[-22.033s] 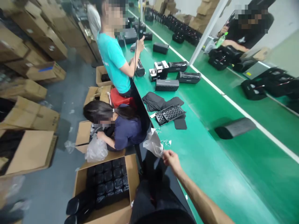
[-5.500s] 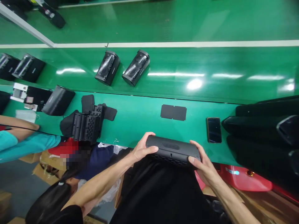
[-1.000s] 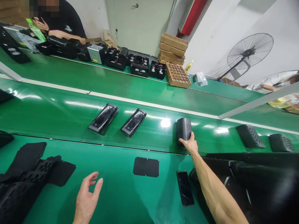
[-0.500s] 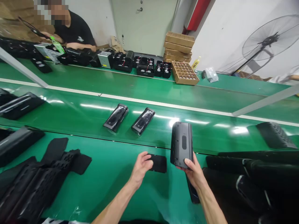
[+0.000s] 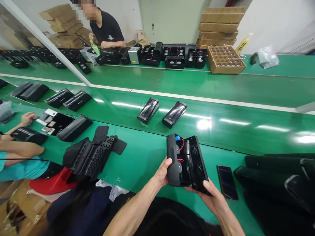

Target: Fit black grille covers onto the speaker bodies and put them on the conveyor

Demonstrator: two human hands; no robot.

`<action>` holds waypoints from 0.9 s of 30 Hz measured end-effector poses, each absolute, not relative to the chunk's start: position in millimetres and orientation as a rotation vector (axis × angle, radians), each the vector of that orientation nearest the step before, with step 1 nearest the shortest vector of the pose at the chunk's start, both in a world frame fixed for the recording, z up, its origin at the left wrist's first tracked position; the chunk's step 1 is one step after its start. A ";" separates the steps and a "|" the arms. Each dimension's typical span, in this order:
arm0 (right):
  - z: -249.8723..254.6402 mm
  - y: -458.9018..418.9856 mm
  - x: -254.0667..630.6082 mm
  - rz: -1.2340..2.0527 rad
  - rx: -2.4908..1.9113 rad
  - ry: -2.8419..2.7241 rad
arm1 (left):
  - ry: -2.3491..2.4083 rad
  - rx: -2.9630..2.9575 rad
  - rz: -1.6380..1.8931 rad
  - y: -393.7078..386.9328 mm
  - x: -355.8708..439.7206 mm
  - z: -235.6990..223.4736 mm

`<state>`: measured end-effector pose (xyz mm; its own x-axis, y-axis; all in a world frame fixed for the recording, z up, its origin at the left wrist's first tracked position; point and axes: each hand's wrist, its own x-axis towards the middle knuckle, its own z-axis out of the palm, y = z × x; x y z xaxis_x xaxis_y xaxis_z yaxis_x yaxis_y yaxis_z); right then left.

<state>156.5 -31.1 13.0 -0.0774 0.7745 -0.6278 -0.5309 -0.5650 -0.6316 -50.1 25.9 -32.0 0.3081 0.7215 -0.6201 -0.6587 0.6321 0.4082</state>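
A black speaker housing lies opened like a book between my hands, above the green bench. My left hand grips its left half, thumb on the outer face; round speaker drivers, red wires and a blue piece show inside. My right hand is closed on the lower corner of the right half, a hollow shell with round recesses. The fingers beneath are partly hidden. To the right of that hand a dark phone lies flat.
Two wrapped black speakers lie on the green belt ahead. Perforated black grilles are piled left, near a co-worker's arm. Dark housings crowd the right. Across the belt sit another person and a divided carton.
The housing, shown closed in my right hand before, is now spread open. My left hand has moved from a flat black plate on the bench to its left half. The view has shifted left.
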 end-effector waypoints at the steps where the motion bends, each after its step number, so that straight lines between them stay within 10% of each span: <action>1: 12.6 -31.3 156.2 1.805 -1.246 -0.270 | 0.857 0.042 0.884 22.8 -53.8 -36.5; 27: 2.5 -3.7 60.0 1.344 -1.662 -1.735 | 0.535 0.174 1.264 -37.5 -97.9 -35.9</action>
<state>60.0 -3.7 2.5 -0.2235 0.9175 -0.3289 0.5475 -0.1610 -0.8212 -97.9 -37.5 -35.9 0.1994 0.9372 -0.2863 -0.8579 0.3082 0.4112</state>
